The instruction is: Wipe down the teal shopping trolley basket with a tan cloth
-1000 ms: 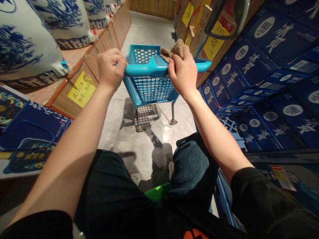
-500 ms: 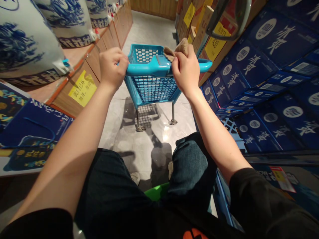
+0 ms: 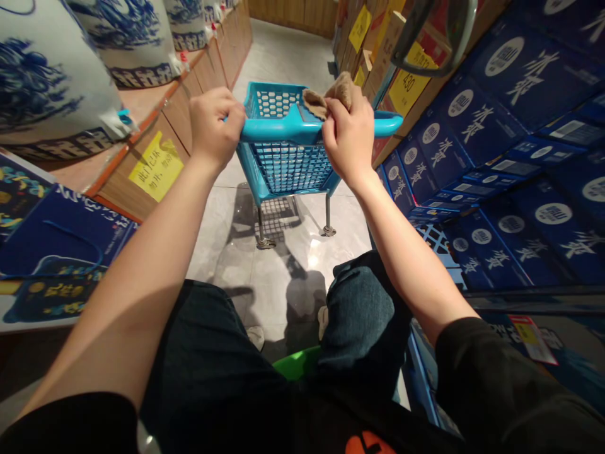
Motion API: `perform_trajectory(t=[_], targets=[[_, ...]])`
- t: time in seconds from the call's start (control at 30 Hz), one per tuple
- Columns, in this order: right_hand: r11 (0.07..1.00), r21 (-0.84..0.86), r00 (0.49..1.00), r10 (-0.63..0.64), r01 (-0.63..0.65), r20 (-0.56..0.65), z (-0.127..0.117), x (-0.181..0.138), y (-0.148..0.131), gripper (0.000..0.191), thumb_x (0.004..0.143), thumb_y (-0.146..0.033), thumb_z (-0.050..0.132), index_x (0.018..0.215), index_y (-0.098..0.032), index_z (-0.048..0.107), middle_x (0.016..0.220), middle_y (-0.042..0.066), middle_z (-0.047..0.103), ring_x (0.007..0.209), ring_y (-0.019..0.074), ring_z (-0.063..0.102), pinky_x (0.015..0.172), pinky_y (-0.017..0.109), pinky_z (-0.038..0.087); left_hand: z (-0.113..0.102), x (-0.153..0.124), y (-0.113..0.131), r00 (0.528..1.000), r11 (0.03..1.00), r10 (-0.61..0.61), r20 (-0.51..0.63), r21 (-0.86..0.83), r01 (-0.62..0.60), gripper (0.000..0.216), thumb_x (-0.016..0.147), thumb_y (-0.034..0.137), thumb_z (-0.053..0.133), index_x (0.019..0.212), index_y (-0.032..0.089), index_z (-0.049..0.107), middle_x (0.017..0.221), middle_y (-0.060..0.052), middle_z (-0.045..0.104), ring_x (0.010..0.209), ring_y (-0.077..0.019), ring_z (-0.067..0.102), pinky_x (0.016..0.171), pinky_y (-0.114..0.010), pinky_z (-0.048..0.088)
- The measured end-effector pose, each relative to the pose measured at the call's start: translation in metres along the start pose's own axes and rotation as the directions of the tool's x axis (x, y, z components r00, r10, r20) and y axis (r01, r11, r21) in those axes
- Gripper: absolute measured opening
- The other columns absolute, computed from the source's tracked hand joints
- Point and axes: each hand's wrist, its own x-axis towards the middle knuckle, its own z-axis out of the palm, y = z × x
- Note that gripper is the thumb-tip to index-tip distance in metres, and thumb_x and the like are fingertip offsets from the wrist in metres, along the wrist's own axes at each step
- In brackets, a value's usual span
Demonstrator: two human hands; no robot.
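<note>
A blue plastic shopping cart (image 3: 288,167) stands in front of my knees, its handle (image 3: 278,129) running across the view. My left hand (image 3: 217,126) is wrapped round the handle's left end. On the right part of the handle, my right hand (image 3: 350,132) presses a brown cloth (image 3: 341,90) against the bar with its fingers closed. Part of the cloth sticks out above and to the left of those fingers; the rest is hidden under the hand. The cart's mesh basket is seen from behind, with metal legs and casters below.
Stacked blue cartons (image 3: 472,120) line the right side, below a grey metal loop (image 3: 439,63). Large blue-and-white jars (image 3: 42,82) stand on a wooden cabinet at left, which bears a yellow sign (image 3: 157,167). A blue gift bag (image 3: 61,233) is nearby. Green plastic (image 3: 297,364) shows beneath me.
My right hand has slid slightly left along the handle with the cloth, and the cloth has shifted and bunched with it. My left hand stays on the handle.
</note>
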Motion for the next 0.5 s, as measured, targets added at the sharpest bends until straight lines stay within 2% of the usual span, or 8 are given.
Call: perform_trajectory(t=[0.13,0.23,0.3,0.4,0.5], targets=[[0.988,0.030,0.984,-0.155,0.153,0.087,0.002,-0.009,-0.026,0.045,0.108,-0.033,0.045,0.145,-0.027,0.070,0.160,0.011,0.062,0.150,0.0316,0.053,0.129,0.052,0.043,-0.001,-0.001,-0.003,1.000,1.000,-0.020,-0.008,-0.001,0.020,0.032,0.094,0.029,0.058,0.065,0.023,0.069,0.071,-0.002,0.064,0.068,-0.0174,0.061,0.067,-0.035,0.042],[0.972,0.073,0.969,-0.230,0.224,0.092,0.003,-0.010,-0.023,0.048,0.108,-0.035,0.045,0.151,-0.031,0.066,0.166,0.007,0.058,0.156,0.0293,0.049,0.133,0.050,0.037,-0.002,-0.001,-0.005,0.999,0.999,-0.035,-0.004,0.003,0.035,0.032,0.096,0.029,0.059,0.065,0.023,0.069,0.073,-0.002,0.065,0.069,-0.0177,0.061,0.069,-0.036,0.044],[0.983,0.069,0.983,-0.173,0.169,0.062,0.003,-0.007,-0.007,0.049,0.111,-0.039,0.042,0.153,-0.031,0.065,0.161,0.009,0.061,0.152,0.0303,0.053,0.131,0.051,0.040,-0.002,-0.001,-0.005,0.999,0.999,-0.037,0.006,0.008,0.037,0.035,0.098,0.032,0.059,0.066,0.023,0.069,0.073,-0.002,0.064,0.070,-0.0176,0.061,0.070,-0.035,0.045],[0.998,0.061,1.000,-0.009,0.008,0.011,0.004,-0.001,0.017,0.051,0.113,-0.049,0.037,0.150,-0.028,0.066,0.151,0.016,0.064,0.143,0.0370,0.059,0.124,0.058,0.045,-0.001,-0.001,-0.003,1.000,1.000,-0.021,0.024,0.012,0.020,0.037,0.100,0.035,0.059,0.066,0.023,0.069,0.073,-0.001,0.063,0.071,-0.0174,0.062,0.069,-0.035,0.044],[0.997,0.064,0.999,0.043,-0.042,-0.004,0.004,0.000,0.017,0.052,0.114,-0.052,0.034,0.141,-0.027,0.070,0.146,0.017,0.065,0.136,0.0387,0.062,0.118,0.058,0.049,0.000,-0.001,0.000,1.000,1.000,-0.013,0.014,0.022,0.013,0.036,0.098,0.034,0.058,0.066,0.023,0.070,0.073,-0.002,0.064,0.071,-0.0175,0.063,0.068,-0.035,0.044]])
